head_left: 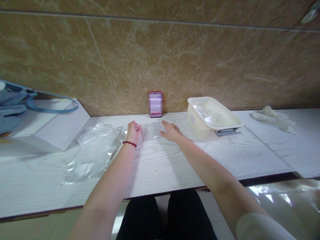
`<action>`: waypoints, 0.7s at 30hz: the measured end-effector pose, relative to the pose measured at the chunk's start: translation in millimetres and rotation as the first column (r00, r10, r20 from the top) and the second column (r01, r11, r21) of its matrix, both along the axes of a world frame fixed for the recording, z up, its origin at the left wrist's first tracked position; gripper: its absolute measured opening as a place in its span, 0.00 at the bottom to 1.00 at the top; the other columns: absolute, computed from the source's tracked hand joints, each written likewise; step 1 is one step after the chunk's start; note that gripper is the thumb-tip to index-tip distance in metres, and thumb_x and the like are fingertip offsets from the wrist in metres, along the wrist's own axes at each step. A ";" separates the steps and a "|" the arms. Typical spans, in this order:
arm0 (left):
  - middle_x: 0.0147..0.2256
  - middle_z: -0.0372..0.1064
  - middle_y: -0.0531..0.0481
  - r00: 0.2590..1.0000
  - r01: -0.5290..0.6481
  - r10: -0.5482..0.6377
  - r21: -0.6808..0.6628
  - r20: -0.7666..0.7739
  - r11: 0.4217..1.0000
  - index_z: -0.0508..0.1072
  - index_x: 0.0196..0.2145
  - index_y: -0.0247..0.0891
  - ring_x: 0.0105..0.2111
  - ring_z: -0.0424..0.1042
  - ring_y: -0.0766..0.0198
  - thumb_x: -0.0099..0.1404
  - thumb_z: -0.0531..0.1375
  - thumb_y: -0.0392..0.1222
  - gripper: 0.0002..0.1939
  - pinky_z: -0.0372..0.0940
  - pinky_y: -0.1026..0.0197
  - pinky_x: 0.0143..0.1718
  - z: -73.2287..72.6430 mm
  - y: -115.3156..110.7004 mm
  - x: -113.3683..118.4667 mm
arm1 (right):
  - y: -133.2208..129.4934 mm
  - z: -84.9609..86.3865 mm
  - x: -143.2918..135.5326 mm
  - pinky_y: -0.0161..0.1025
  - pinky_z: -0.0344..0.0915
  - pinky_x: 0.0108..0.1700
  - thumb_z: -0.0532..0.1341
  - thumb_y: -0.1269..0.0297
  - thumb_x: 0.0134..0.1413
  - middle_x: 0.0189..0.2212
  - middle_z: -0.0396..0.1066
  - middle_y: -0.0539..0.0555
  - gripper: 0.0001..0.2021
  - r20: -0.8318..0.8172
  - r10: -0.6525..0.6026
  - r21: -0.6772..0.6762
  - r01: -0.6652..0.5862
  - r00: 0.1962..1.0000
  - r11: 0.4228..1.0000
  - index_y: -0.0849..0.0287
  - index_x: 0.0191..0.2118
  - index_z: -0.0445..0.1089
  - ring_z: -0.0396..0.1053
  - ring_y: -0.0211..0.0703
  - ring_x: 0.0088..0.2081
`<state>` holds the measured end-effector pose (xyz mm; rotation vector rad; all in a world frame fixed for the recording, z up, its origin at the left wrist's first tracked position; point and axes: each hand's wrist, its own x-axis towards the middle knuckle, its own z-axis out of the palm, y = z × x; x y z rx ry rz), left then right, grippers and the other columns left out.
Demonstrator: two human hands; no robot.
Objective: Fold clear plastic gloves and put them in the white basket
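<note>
A small clear plastic bag [152, 131] lies flat on the white wood-grain table between my hands. My right hand [171, 131] rests at its right edge, fingers stretched out and touching the plastic. At the bag's left end is my left hand [134, 131], turned on its side with the fingers loosely bent and apart; I see nothing gripped in it. A red bead bracelet [129, 143] circles that wrist. Just left of it, a pile of larger clear plastic bags [96, 150] spreads over the table, some of it hidden behind my left forearm.
Against the brown tiled wall leans a phone [155, 104]. A cream plastic bin [200, 123] with clear bags inside stands to the right, and crumpled translucent plastic [273, 118] lies farther right. On the left are a white box [60, 128] and a blue bag [11, 106].
</note>
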<state>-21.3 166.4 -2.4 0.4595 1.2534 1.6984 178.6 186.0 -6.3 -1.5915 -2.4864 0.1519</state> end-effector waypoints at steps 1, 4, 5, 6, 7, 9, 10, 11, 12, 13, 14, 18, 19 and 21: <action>0.39 0.57 0.48 1.000 0.004 -0.004 0.011 -0.001 1.000 0.59 0.37 0.41 0.33 0.65 0.70 0.57 0.50 0.42 0.09 0.63 0.62 0.39 -0.1 0.5 0.5 | 0.7 0.3 -1.0 0.47 0.51 0.50 0.48 0.50 0.50 0.59 0.44 0.51 0.30 0.000 0.003 0.003 -0.003 1.000 1.000 0.54 0.59 0.45 0.50 0.50 0.53; 0.40 0.58 0.48 0.998 0.030 -0.029 0.024 -0.050 0.999 0.59 0.38 0.41 0.34 0.66 0.70 0.57 0.49 0.42 0.10 0.63 0.61 0.40 -2.4 2.1 1.6 | 3.7 0.4 -3.0 0.46 0.51 0.50 0.49 0.51 0.50 0.59 0.44 0.50 0.30 0.001 0.013 0.015 -0.013 1.000 1.000 0.54 0.59 0.45 0.50 0.49 0.53; 0.41 0.59 0.48 0.994 0.042 -0.040 0.020 -0.103 0.999 0.59 0.39 0.42 0.35 0.66 0.69 0.57 0.49 0.42 0.10 0.63 0.61 0.40 -4.1 2.6 1.9 | 4.8 0.2 -3.1 0.46 0.51 0.50 0.48 0.51 0.50 0.59 0.44 0.50 0.31 0.005 0.010 0.017 -0.010 1.000 1.000 0.54 0.59 0.45 0.50 0.49 0.53; 0.41 0.59 0.48 0.980 0.053 -0.050 0.014 -0.191 0.998 0.60 0.40 0.42 0.37 0.66 0.68 0.58 0.48 0.42 0.11 0.62 0.60 0.41 -6.1 2.9 2.3 | 5.7 -0.1 -3.0 0.46 0.51 0.50 0.48 0.51 0.50 0.59 0.44 0.49 0.30 0.010 0.004 0.019 -0.004 1.000 1.000 0.54 0.59 0.45 0.50 0.49 0.53; 0.42 0.60 0.47 0.946 0.066 -0.059 0.010 -0.318 0.998 0.60 0.41 0.42 0.39 0.66 0.67 0.58 0.49 0.42 0.13 0.62 0.59 0.43 -8.3 2.9 2.9 | 6.4 -0.5 -2.6 0.46 0.51 0.50 0.48 0.50 0.50 0.59 0.44 0.49 0.30 0.017 0.000 0.018 0.000 1.000 1.000 0.53 0.59 0.45 0.49 0.49 0.53; 0.45 0.60 0.45 0.761 0.127 -0.088 0.016 -0.643 0.992 0.61 0.44 0.41 0.44 0.63 0.62 0.57 0.50 0.41 0.15 0.58 0.57 0.47 -12.2 1.9 5.3 | 7.4 -1.3 -1.8 0.46 0.51 0.49 0.47 0.49 0.50 0.59 0.44 0.48 0.30 0.029 0.005 0.019 -0.005 1.000 1.000 0.52 0.59 0.45 0.49 0.50 0.53; 0.46 0.60 0.44 0.604 0.186 -0.104 0.013 -0.790 0.982 0.62 0.44 0.39 0.47 0.60 0.60 0.56 0.51 0.40 0.16 0.55 0.55 0.49 -13.6 0.7 7.2 | 7.6 -1.6 -1.4 0.46 0.51 0.49 0.47 0.49 0.50 0.59 0.44 0.47 0.30 0.033 0.014 0.019 -0.015 0.999 1.000 0.52 0.59 0.45 0.49 0.51 0.53; 0.48 0.59 0.43 0.426 0.253 -0.120 -0.009 -0.897 0.967 0.63 0.45 0.39 0.50 0.57 0.58 0.56 0.52 0.39 0.17 0.52 0.53 0.52 -14.5 -0.9 9.5 | 7.7 -1.8 -1.3 0.46 0.51 0.49 0.47 0.48 0.50 0.59 0.44 0.47 0.30 0.035 0.024 0.018 -0.025 0.999 1.000 0.51 0.59 0.46 0.49 0.51 0.53; 0.50 0.58 0.43 0.253 0.311 -0.137 -0.054 -0.958 0.949 0.64 0.46 0.38 0.53 0.54 0.56 0.56 0.52 0.39 0.18 0.47 0.51 0.54 -15.0 -2.8 12.2 | 7.8 -1.9 -1.3 0.47 0.51 0.49 0.47 0.48 0.50 0.59 0.44 0.47 0.30 0.036 0.031 0.017 -0.031 0.999 0.999 0.51 0.58 0.46 0.48 0.51 0.53; 0.51 0.57 0.43 0.106 0.348 -0.161 -0.115 -0.981 0.930 0.64 0.47 0.38 0.54 0.51 0.54 0.57 0.51 0.39 0.18 0.44 0.48 0.55 -15.0 -4.9 14.9 | 7.7 -1.8 -1.4 0.47 0.50 0.50 0.47 0.47 0.50 0.59 0.43 0.47 0.30 0.038 0.034 0.014 -0.034 0.999 0.999 0.51 0.58 0.46 0.48 0.51 0.53; 0.53 0.56 0.43 -0.008 0.358 -0.193 -0.183 -0.981 0.916 0.63 0.48 0.39 0.56 0.48 0.52 0.58 0.50 0.39 0.19 0.40 0.44 0.55 -14.9 -7.2 17.4 | 7.6 -1.6 -1.7 0.47 0.50 0.50 0.46 0.47 0.50 0.59 0.43 0.47 0.30 0.040 0.033 0.011 -0.033 0.999 0.999 0.51 0.58 0.46 0.48 0.51 0.53; 0.56 0.51 0.45 -0.199 0.242 -0.347 -0.389 -0.916 0.889 0.60 0.52 0.43 0.57 0.44 0.47 0.60 0.47 0.44 0.21 0.35 0.37 0.53 -13.6 -14.7 22.3 | 7.3 -0.5 -1.8 0.47 0.48 0.50 0.46 0.44 0.49 0.60 0.42 0.49 0.32 0.062 -0.002 -0.011 0.002 0.998 1.000 0.52 0.58 0.46 0.46 0.52 0.54; 0.57 0.50 0.46 -0.215 0.216 -0.375 -0.418 -0.902 0.882 0.59 0.53 0.44 0.57 0.43 0.46 0.61 0.47 0.46 0.22 0.34 0.37 0.53 -13.3 -15.9 22.0 | 7.3 -0.3 -1.2 0.48 0.47 0.51 0.45 0.43 0.49 0.60 0.42 0.50 0.32 0.073 -0.019 -0.021 0.021 0.997 1.000 0.52 0.58 0.46 0.45 0.52 0.55; 0.58 0.47 0.47 -0.234 0.185 -0.415 -0.459 -0.879 0.869 0.57 0.54 0.46 0.57 0.41 0.46 0.60 0.46 0.50 0.24 0.33 0.36 0.52 -12.7 -17.3 20.4 | 7.4 -0.2 0.9 0.50 0.45 0.51 0.44 0.41 0.48 0.60 0.41 0.52 0.34 0.097 -0.055 -0.039 0.059 0.994 0.998 0.53 0.58 0.47 0.43 0.53 0.55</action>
